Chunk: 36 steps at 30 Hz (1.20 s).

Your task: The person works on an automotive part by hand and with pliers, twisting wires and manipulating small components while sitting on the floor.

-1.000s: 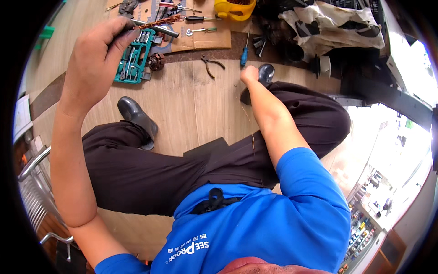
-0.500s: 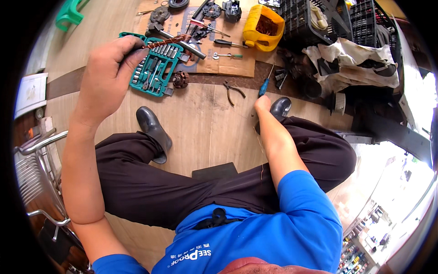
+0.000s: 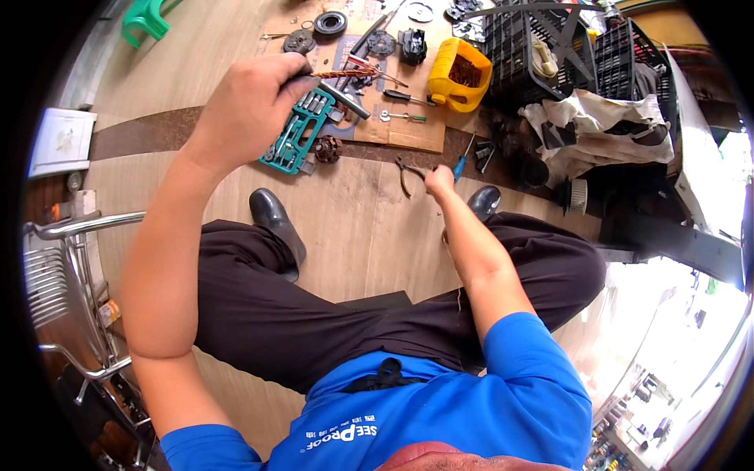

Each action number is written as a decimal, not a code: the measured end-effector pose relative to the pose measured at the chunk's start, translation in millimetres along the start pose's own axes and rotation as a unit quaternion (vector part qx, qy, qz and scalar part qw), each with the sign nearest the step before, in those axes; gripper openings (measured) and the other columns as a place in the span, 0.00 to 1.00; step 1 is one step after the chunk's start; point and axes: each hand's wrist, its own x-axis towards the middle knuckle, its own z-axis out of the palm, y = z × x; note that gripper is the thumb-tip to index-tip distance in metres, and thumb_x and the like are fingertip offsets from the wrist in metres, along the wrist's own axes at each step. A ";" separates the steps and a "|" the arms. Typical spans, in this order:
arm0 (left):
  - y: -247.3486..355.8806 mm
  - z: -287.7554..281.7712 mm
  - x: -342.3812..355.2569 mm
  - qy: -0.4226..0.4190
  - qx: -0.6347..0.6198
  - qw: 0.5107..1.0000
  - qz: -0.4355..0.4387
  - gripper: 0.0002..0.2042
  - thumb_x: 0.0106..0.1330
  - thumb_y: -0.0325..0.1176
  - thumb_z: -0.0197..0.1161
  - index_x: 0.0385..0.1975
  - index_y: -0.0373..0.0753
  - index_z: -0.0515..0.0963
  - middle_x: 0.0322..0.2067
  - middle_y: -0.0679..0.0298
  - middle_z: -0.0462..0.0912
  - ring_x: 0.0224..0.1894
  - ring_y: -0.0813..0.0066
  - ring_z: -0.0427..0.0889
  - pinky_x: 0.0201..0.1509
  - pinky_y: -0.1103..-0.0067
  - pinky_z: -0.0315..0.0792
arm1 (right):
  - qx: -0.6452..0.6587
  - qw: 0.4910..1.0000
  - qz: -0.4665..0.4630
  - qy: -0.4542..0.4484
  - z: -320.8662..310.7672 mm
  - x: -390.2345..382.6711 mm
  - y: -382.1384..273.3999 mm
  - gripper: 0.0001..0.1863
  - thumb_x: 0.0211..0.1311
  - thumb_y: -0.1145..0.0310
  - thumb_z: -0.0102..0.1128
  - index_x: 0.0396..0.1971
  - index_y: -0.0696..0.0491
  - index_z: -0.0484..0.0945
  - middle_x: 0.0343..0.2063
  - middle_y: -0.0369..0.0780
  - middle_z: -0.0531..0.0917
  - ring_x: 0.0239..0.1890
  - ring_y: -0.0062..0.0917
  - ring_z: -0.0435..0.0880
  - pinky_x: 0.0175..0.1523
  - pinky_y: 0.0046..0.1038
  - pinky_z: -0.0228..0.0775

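Raised at the upper left, my left hand is closed around one end of a twisted bundle of copper wire, whose loose end points right. Beyond it lies a teal socket set case, partly hidden by that hand. My right hand is low over the floor, fingers drawn together. It meets the handle of the pliers in the picture; whether it grips them I cannot tell. Just right of it is a blue-handled screwdriver. A copper motor rotor sits beside the case.
Flattened cardboard carries a black-handled screwdriver, a green-handled tool and several motor parts. A cut yellow jug holds copper scraps. Black crates and a stained cloth stand right. A metal chair is left.
My right hand has moved left, from beside the blue screwdriver to the pliers' handle. My left hand still holds the copper wire, and the whole view has shifted a little.
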 end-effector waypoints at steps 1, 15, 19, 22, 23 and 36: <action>-2.4 1.6 -1.9 0.008 0.001 1.000 0.006 0.07 0.64 0.27 0.59 0.36 0.28 0.76 0.29 0.48 0.79 0.31 0.54 0.78 0.37 0.71 0.70 | -0.031 0.994 -0.099 0.025 -15.3 1.1 -18.7 0.16 0.53 0.65 0.55 0.34 0.63 0.82 0.36 0.59 0.82 0.44 0.51 0.81 0.50 0.42 0.74; 18.4 9.2 2.1 0.001 0.021 0.999 0.037 0.08 0.62 0.30 0.61 0.32 0.30 0.78 0.29 0.46 0.79 0.35 0.47 0.78 0.38 0.65 0.72 | 0.314 0.870 -0.259 -0.278 -283.9 -181.6 -223.0 0.10 0.64 0.72 0.60 0.42 0.60 0.79 0.31 0.37 0.83 0.26 0.18 0.80 0.33 0.21 0.75; 20.8 18.2 7.9 -0.008 0.022 0.999 0.039 0.08 0.62 0.30 0.62 0.32 0.30 0.79 0.29 0.47 0.79 0.34 0.47 0.79 0.37 0.65 0.72 | 0.441 0.796 -0.257 -0.326 -265.7 -199.6 -217.0 0.10 0.65 0.73 0.58 0.44 0.59 0.79 0.32 0.36 0.83 0.29 0.17 0.80 0.34 0.21 0.76; 20.0 23.6 10.5 -0.019 0.012 0.999 0.029 0.07 0.61 0.29 0.62 0.32 0.31 0.79 0.29 0.47 0.79 0.33 0.48 0.79 0.36 0.65 0.71 | 0.425 0.793 -0.288 -0.328 -267.2 -212.5 -241.8 0.08 0.64 0.73 0.59 0.40 0.59 0.79 0.29 0.35 0.81 0.26 0.16 0.78 0.33 0.21 0.74; 20.1 24.3 11.2 -0.024 0.017 0.999 0.024 0.07 0.61 0.29 0.62 0.32 0.31 0.78 0.29 0.47 0.79 0.33 0.48 0.79 0.36 0.65 0.71 | 0.427 0.792 -0.293 -0.323 -265.1 -209.7 -243.6 0.07 0.64 0.73 0.59 0.39 0.59 0.79 0.28 0.35 0.81 0.26 0.16 0.77 0.33 0.21 0.73; 15.6 28.2 14.9 -0.050 -0.005 0.999 0.010 0.07 0.57 0.23 0.63 0.35 0.31 0.80 0.32 0.49 0.82 0.35 0.52 0.82 0.39 0.69 0.74 | 0.363 0.841 -0.283 -0.284 -253.5 -184.1 -235.8 0.08 0.59 0.70 0.68 0.33 0.57 0.78 0.25 0.31 0.78 0.25 0.12 0.74 0.30 0.17 0.69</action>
